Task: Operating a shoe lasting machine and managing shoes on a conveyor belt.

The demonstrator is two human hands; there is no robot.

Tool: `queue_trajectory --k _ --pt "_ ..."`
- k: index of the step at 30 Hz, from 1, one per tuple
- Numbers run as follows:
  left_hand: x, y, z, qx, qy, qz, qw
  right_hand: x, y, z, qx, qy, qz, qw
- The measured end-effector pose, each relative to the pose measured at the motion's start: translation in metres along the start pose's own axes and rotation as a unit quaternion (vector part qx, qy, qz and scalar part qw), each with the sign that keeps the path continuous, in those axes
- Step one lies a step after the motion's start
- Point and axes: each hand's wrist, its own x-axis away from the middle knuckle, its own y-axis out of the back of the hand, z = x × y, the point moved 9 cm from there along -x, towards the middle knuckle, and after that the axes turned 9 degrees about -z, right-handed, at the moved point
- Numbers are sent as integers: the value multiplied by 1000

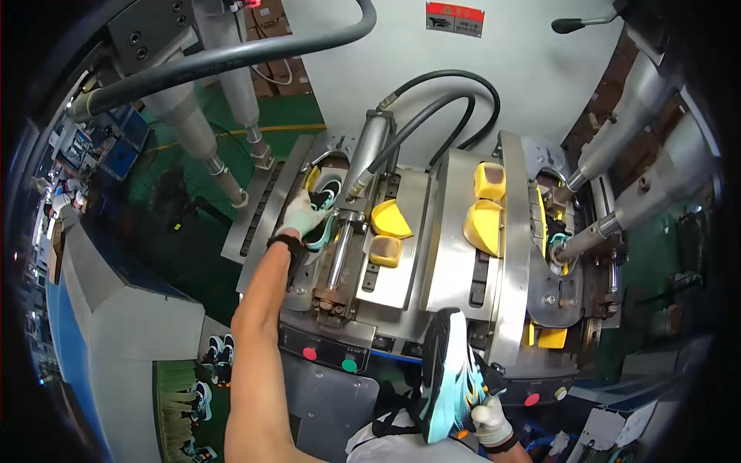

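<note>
My left hand, in a pale glove with a black wrist band, reaches into the left station of the machine. Its fingers close on a black and teal sneaker seated in that station; part of the shoe is hidden by the hand. Low in front of my body, my right hand, also gloved, grips a second sneaker. That one is tilted with its toe down, its white and teal sole edge and orange accents showing. In the right station, a further shoe is mostly covered by the press parts.
Yellow pads and more yellow blocks sit on the metal plates between the stations. A slanted cylinder stands close beside my left hand. Red and green buttons line the front panel. Several shoes lie on a green rack at lower left.
</note>
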Motion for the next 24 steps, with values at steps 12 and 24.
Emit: queue_trajectory --k 12,24 --pt "243 213 44 250 -32 -197 948 -91 -209 -9 58 15 135 989" --pt "600 4 211 221 414 -161 868 -451 -274 -48 604 232 -316 694"
